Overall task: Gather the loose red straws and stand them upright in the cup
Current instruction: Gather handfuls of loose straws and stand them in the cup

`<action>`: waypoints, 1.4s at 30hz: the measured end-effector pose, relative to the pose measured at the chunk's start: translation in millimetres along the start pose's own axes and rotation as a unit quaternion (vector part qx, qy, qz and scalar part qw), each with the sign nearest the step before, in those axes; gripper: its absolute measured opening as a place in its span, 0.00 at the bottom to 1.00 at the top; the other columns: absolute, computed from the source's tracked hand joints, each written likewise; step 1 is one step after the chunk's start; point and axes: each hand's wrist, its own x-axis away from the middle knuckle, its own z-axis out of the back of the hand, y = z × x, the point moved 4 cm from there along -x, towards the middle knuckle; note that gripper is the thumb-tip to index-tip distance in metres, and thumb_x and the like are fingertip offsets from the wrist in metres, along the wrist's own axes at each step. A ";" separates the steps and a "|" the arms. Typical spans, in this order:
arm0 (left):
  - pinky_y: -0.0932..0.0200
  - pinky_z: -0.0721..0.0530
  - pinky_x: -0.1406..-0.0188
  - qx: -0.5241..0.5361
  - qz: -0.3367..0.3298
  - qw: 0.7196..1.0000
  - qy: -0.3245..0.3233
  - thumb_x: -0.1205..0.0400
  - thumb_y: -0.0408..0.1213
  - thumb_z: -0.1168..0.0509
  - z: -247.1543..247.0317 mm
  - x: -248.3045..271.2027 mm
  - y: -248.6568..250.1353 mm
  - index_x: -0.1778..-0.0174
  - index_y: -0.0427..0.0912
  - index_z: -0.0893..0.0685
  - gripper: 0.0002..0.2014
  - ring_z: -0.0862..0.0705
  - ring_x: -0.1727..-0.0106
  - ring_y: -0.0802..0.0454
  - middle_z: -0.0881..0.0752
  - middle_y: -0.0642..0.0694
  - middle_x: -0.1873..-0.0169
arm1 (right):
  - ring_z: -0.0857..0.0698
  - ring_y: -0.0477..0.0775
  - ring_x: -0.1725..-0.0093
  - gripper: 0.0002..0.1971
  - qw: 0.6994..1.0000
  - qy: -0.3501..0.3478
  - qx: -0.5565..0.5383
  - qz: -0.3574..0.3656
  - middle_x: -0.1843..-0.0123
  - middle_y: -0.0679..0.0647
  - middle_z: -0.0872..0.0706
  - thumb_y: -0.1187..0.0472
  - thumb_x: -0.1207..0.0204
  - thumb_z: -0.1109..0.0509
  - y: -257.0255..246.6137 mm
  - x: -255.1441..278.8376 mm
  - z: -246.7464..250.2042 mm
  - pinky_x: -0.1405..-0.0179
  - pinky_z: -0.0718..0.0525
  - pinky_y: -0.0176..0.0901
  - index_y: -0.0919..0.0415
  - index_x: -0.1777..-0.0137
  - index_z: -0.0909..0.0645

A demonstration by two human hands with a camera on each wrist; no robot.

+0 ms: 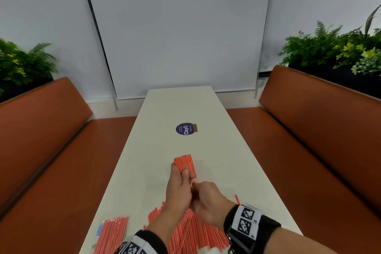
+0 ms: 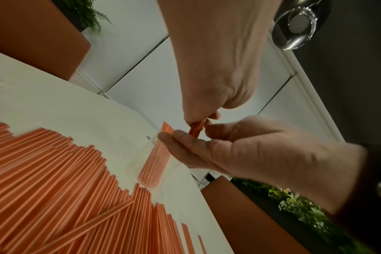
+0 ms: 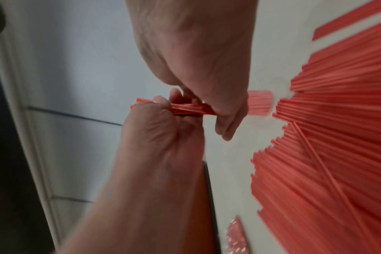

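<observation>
Progress partial: both my left hand (image 1: 179, 186) and right hand (image 1: 208, 202) pinch one straw bundle (image 1: 185, 164) over the clear cup (image 2: 154, 161); big loose pile (image 1: 191, 231) beside the cup remains.

A long white table (image 1: 226, 150) runs between two orange benches. On its near end lies a wide spread of loose red straws (image 1: 198, 231), mostly parallel, with one lying crosswise on top; a separate batch of red straws in clear wrapping (image 1: 111, 233) lies to the left. Farther along stand a clear cup (image 1: 196, 166) holding straws and a round purple sticker (image 1: 185, 129).
</observation>
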 end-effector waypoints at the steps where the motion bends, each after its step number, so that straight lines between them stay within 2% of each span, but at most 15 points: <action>1: 0.66 0.20 0.61 -0.007 -0.009 1.000 0.003 0.12 0.36 0.49 2.3 -3.6 3.1 0.45 0.39 0.25 0.09 0.16 0.55 0.58 0.15 0.47 0.56 | 0.15 0.62 0.42 0.17 1.000 -0.005 0.027 0.003 0.43 0.64 0.13 0.69 0.18 0.48 0.4 -2.3 1.4 0.32 0.20 0.57 0.72 0.39 0.20; 3: 0.67 0.23 0.63 -0.012 -0.020 1.000 0.009 0.12 0.35 0.49 7.2 -13.8 8.0 0.47 0.39 0.24 0.08 0.17 0.56 0.59 0.15 0.47 0.57 | 0.19 0.58 0.58 0.15 0.989 0.005 0.147 0.020 0.55 0.63 0.20 0.69 0.23 0.47 -2.6 -6.9 4.6 0.49 0.14 0.47 0.78 0.47 0.22; 5: 0.66 0.23 0.62 -0.008 -0.032 0.999 0.016 0.12 0.34 0.48 10.9 -27.1 11.5 0.48 0.37 0.25 0.08 0.16 0.54 0.54 0.14 0.44 0.56 | 0.20 0.56 0.64 0.11 0.930 0.058 0.353 0.084 0.59 0.63 0.22 0.68 0.26 0.46 -15.3 -10.7 6.7 0.61 0.18 0.44 0.70 0.51 0.23; 8: 0.67 0.21 0.65 0.005 -0.037 0.999 0.027 0.12 0.33 0.49 10.8 -48.0 12.2 0.48 0.37 0.27 0.06 0.15 0.56 0.53 0.16 0.46 0.60 | 0.21 0.58 0.38 0.24 0.736 0.147 0.630 0.200 0.36 0.61 0.23 0.64 0.27 0.36 -42.1 -17.7 7.4 0.40 0.22 0.43 0.66 0.30 0.30; 10: 0.68 0.22 0.66 0.002 -0.040 0.998 0.042 0.12 0.33 0.49 7.8 -60.3 10.6 0.46 0.36 0.28 0.06 0.16 0.59 0.55 0.17 0.47 0.61 | 0.31 0.58 0.28 0.39 0.659 0.159 0.705 0.209 0.27 0.60 0.33 0.55 0.32 0.27 -50.3 -29.0 7.9 0.29 0.29 0.46 0.65 0.23 0.40; 11: 0.68 0.23 0.65 0.002 -0.043 0.998 0.050 0.12 0.33 0.49 5.6 -66.4 8.9 0.46 0.36 0.28 0.07 0.16 0.58 0.54 0.16 0.47 0.60 | 0.36 0.60 0.25 0.47 0.644 0.147 0.723 0.202 0.24 0.60 0.37 0.51 0.35 0.24 -52.9 -35.8 7.2 0.26 0.33 0.48 0.65 0.21 0.45; 13: 0.65 0.23 0.60 0.006 -0.041 0.997 0.059 0.13 0.34 0.48 0.5 -76.9 5.0 0.45 0.37 0.27 0.07 0.16 0.55 0.52 0.15 0.45 0.57 | 0.44 0.61 0.19 0.60 0.654 0.120 0.724 0.183 0.19 0.61 0.45 0.46 0.42 0.18 -55.6 -53.1 8.6 0.21 0.40 0.51 0.67 0.19 0.53; 16: 0.58 0.21 0.51 0.000 -0.034 0.998 0.053 0.13 0.34 0.47 -10.4 -87.5 -3.4 0.46 0.39 0.27 0.06 0.16 0.54 0.51 0.15 0.45 0.56 | 0.45 0.59 0.18 0.67 0.713 0.087 0.676 0.162 0.18 0.60 0.46 0.47 0.48 0.15 -54.0 -79.0 17.4 0.19 0.41 0.51 0.67 0.18 0.56; 18: 0.58 0.21 0.51 -0.017 -0.034 0.998 0.041 0.14 0.33 0.46 -16.8 -90.8 -10.3 0.47 0.39 0.26 0.05 0.16 0.54 0.50 0.15 0.44 0.57 | 0.34 0.58 0.23 0.60 0.746 0.075 0.643 0.157 0.25 0.58 0.34 0.49 0.51 0.14 -48.7 -94.7 25.0 0.23 0.32 0.48 0.65 0.22 0.44; 21: 0.60 0.20 0.58 -0.054 -0.031 0.998 0.028 0.14 0.33 0.46 -21.3 -94.4 -23.3 0.48 0.40 0.26 0.04 0.16 0.57 0.51 0.15 0.44 0.59 | 0.22 0.52 0.42 0.40 0.755 0.084 0.624 0.183 0.42 0.54 0.22 0.51 0.52 0.16 -42.1 -108.3 33.6 0.44 0.18 0.41 0.58 0.39 0.29; 23: 0.63 0.22 0.63 -0.087 -0.032 0.995 0.024 0.14 0.32 0.46 -21.5 -95.8 -30.0 0.49 0.41 0.27 0.03 0.17 0.61 0.53 0.16 0.45 0.60 | 0.25 0.48 0.47 0.35 0.751 0.071 0.629 0.189 0.44 0.55 0.23 0.53 0.48 0.18 -38.5 -111.9 33.9 0.56 0.26 0.27 0.59 0.41 0.27; 25: 0.62 0.22 0.64 -0.112 -0.034 0.993 0.016 0.15 0.30 0.46 -21.7 -96.2 -32.2 0.49 0.41 0.29 0.03 0.17 0.61 0.51 0.17 0.46 0.61 | 0.28 0.46 0.49 0.33 0.745 0.065 0.632 0.204 0.43 0.56 0.24 0.53 0.45 0.20 -36.4 -113.5 33.1 0.61 0.30 0.24 0.61 0.41 0.27; 31: 0.60 0.23 0.36 -0.134 -0.057 0.989 0.015 0.19 0.23 0.43 -22.0 -97.5 -28.4 0.24 0.43 0.36 0.27 0.20 0.42 0.51 0.21 0.46 0.42 | 0.31 0.48 0.47 0.30 0.717 0.094 0.648 0.240 0.40 0.59 0.25 0.52 0.34 0.25 -31.2 -111.6 28.9 0.50 0.31 0.31 0.63 0.36 0.30; 38: 0.62 0.26 0.31 -0.188 -0.127 0.972 0.055 0.17 0.24 0.44 -12.9 -88.4 -14.0 0.26 0.45 0.31 0.23 0.26 0.32 0.53 0.30 0.46 0.31 | 0.28 0.56 0.38 0.31 0.709 0.139 0.655 0.223 0.37 0.61 0.27 0.53 0.31 0.27 -30.5 -108.8 23.5 0.43 0.28 0.37 0.66 0.33 0.33; 42: 0.61 0.30 0.32 -0.256 -0.072 0.963 0.051 0.20 0.23 0.42 -4.4 -73.8 -18.6 0.27 0.44 0.32 0.25 0.35 0.27 0.48 0.32 0.43 0.31 | 0.29 0.59 0.36 0.31 0.727 0.138 0.640 0.206 0.35 0.64 0.28 0.56 0.30 0.27 -31.8 -108.4 21.9 0.37 0.27 0.42 0.68 0.32 0.35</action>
